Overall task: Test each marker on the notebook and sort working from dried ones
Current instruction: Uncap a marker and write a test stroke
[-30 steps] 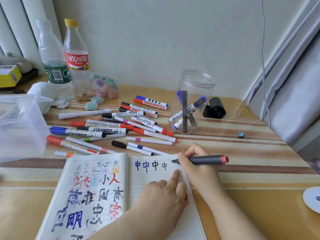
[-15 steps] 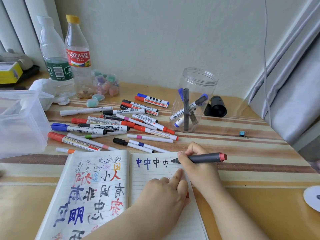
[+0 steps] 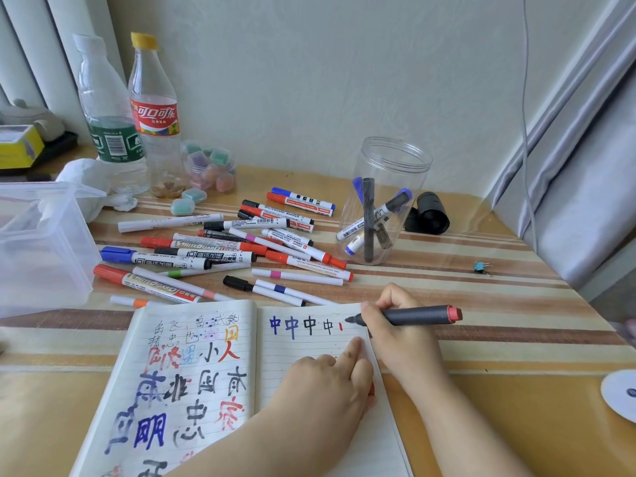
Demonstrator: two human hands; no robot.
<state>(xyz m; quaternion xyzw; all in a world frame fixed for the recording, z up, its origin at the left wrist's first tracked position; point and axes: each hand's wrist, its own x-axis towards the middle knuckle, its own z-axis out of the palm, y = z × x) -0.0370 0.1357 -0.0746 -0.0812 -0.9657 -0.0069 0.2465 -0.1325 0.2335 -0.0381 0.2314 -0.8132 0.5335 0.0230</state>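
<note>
An open notebook (image 3: 213, 342) lies at the table's front, its left page full of coloured characters, its right page bearing a row of blue and black characters and a short red stroke. My right hand (image 3: 402, 335) grips a dark grey marker (image 3: 413, 315) with a red end, its tip on the page beside that red stroke. My left hand (image 3: 327, 383) presses the right page flat, with something small and red under its fingers. A heap of several capped markers (image 3: 220, 249) lies behind the notebook. A clear jar (image 3: 385, 201) holds several markers.
A clear plastic box (image 3: 41, 249) stands at the left. Two bottles (image 3: 137, 115), a small tub of pastel erasers (image 3: 210, 166) and crumpled tissue are at the back left. A black cylinder (image 3: 428, 213) lies behind the jar, a small teal clip (image 3: 480, 267) at right.
A short red stroke has appeared on the right page after the row of characters. The marker tip has stayed at the page's top edge; the view has shifted slightly.
</note>
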